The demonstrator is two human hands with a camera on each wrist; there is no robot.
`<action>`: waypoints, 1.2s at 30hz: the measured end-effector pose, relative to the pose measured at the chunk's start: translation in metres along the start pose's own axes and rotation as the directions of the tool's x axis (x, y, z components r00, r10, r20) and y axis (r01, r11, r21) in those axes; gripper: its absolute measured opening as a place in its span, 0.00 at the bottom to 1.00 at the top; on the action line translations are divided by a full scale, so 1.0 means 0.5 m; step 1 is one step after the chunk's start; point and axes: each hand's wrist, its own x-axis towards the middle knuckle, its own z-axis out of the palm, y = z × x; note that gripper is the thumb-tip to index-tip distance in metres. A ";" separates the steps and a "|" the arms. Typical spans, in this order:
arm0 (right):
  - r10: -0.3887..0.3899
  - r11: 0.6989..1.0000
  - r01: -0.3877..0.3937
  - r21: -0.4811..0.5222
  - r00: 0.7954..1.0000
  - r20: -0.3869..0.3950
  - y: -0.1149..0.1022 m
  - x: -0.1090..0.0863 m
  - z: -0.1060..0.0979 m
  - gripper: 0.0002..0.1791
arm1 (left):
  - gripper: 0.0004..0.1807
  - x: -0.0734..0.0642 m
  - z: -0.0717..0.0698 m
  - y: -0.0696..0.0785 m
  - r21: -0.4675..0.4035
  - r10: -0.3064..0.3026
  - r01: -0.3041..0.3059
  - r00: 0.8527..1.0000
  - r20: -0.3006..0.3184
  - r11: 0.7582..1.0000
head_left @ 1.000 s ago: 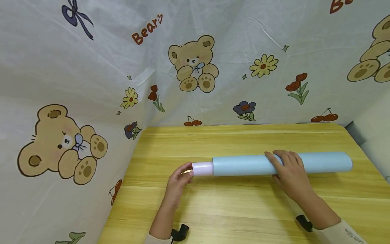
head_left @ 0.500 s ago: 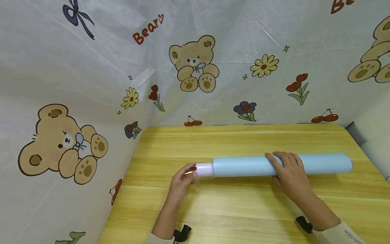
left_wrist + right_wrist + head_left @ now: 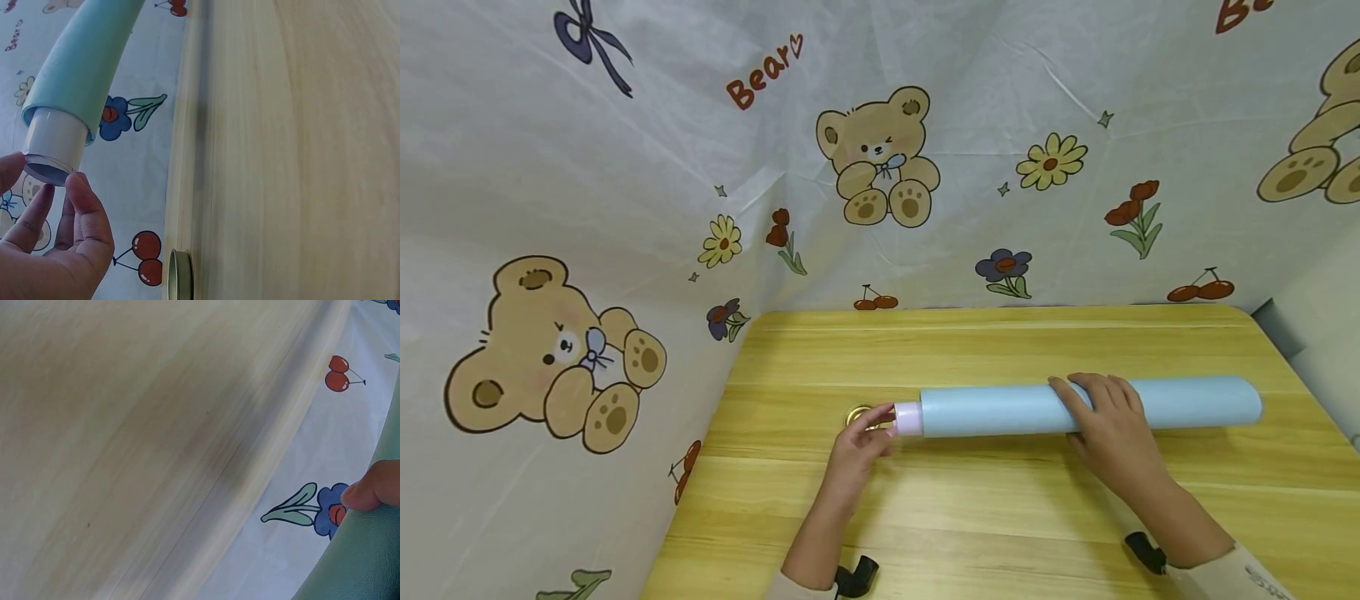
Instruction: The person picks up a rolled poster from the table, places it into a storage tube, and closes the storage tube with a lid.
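A light blue roll of smooth sheet material (image 3: pixel 992 412) lies lengthwise from left to right over the table. Out of its left end sticks a short length of pale, whitish-pink tube (image 3: pixel 908 419), whose hollow mouth shows in the left wrist view. My left hand (image 3: pixel 857 450) pinches the rim of this tube (image 3: pixel 57 134) between thumb and fingertips. With thumb and fingers curled over it, my right hand (image 3: pixel 1108 429) grips the roll near its middle. In the right wrist view only one digit (image 3: pixel 372 486) shows against the roll (image 3: pixel 369 556).
A gold-coloured metal ring or lid (image 3: pixel 855 413) sits on the wooden table (image 3: pixel 820 354), partly behind my left fingers. White cloth with printed bears (image 3: pixel 880 158) hangs behind the table and on the left. Both wrists carry black mounts (image 3: pixel 857 577).
My left hand has moved right along with the tube, and less of the tube sticks out of the blue roll. The gold ring has come into view behind it. My right hand barely moves.
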 end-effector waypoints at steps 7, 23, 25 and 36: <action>-0.003 1.000 0.003 0.013 1.000 -0.008 -0.001 0.001 0.000 0.53 | 0.25 0.000 0.008 -0.003 -0.007 -0.014 0.014 1.000 0.026 1.000; -0.009 1.000 0.010 0.013 1.000 -0.015 -0.004 -0.001 0.000 0.52 | 0.24 0.000 0.026 -0.002 -0.009 -0.012 0.012 0.998 0.060 1.000; -0.010 1.000 0.011 0.012 1.000 -0.016 -0.004 -0.001 0.000 0.52 | 0.23 -0.001 0.028 -0.002 -0.011 -0.011 0.012 0.998 0.066 1.000; -0.010 1.000 0.010 0.010 1.000 -0.011 -0.008 0.000 0.002 0.51 | 0.24 -0.002 0.034 -0.005 0.005 -0.009 0.008 0.993 0.114 1.000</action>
